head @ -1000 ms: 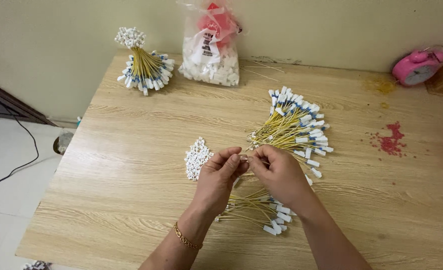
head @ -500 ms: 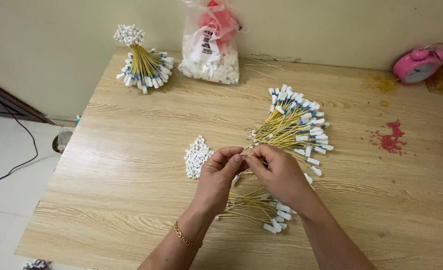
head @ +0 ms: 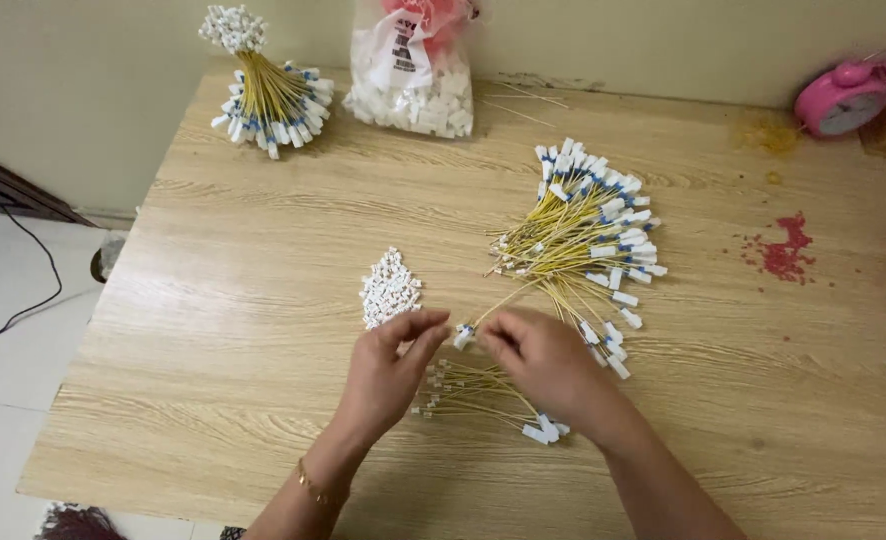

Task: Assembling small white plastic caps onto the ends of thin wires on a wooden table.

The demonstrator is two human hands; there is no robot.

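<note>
Yellow wire (head: 508, 298) w/ small white cap at its near end, held between both hands above the table (head: 223, 330), mid-front area. Left hand (head: 388, 370): thumb + index pinched narrow, tips right at the white cap end (head: 463, 335). Right hand (head: 543, 365): fingers curled in, pinching same wire just beside the cap; exact grip partly hidden by knuckles. Hands nearly touching at fingertips. Gold bracelet (head: 313, 488) on left wrist.

Wire runs up-right from fingers toward big fan pile of yellow wires (head: 578, 235) w/ white + blue ends, lying right of centre. Small bunch of yellow wires (head: 473, 395) lies on table under/between the hands, white plugs at its right end. Small heap of white caps (head: 389, 288) just left of + above left hand, apart from it.

Back left: tied bundle of yellow wires (head: 268, 85), white ends fanned out. Back centre: clear plastic bag (head: 413, 85) w/ white pieces, pink stuff on top. Back right corner: pink alarm clock (head: 848, 95). Red stain (head: 785, 252) on tabletop at right, yellowish smear (head: 768, 135) near clock. Black cable (head: 23, 300) on floor at left.
</note>
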